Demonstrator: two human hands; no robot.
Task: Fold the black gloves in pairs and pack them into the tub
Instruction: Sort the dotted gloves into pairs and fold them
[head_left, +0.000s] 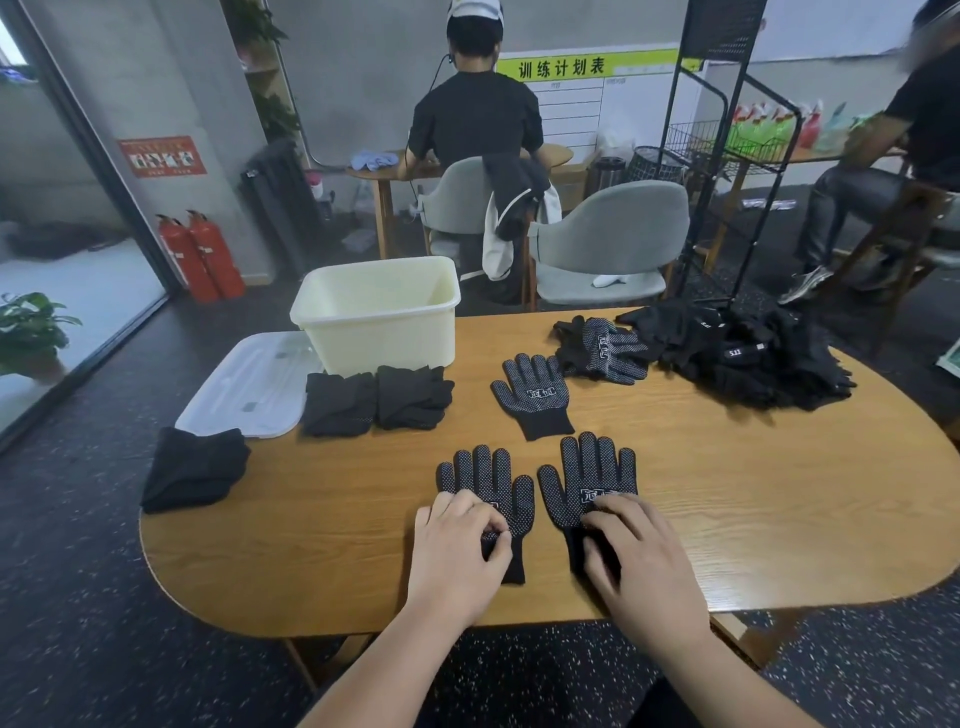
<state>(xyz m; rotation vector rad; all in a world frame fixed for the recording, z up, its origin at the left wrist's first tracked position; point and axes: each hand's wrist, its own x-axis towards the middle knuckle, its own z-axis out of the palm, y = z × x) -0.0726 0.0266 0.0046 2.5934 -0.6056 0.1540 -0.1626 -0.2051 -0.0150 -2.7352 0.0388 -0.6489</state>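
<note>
Head camera, our only view: we look down on a wooden table (727, 493). Near its front edge the left glove (488, 478) and the right glove (592, 473) lie flat, side by side, dotted palms up. Our left hand (457, 551) pinches the left glove near its cuff, fingers curled. Our right hand (639, 561) bends its fingers onto the right glove's cuff; whether it grips we cannot tell. The knit looks light and limp, the dots grippy, so we judge the cuff the best hold. Beyond sit folded pairs (376, 397) and the cream tub (374, 322), with a loose pile (737, 353) far right.
</note>
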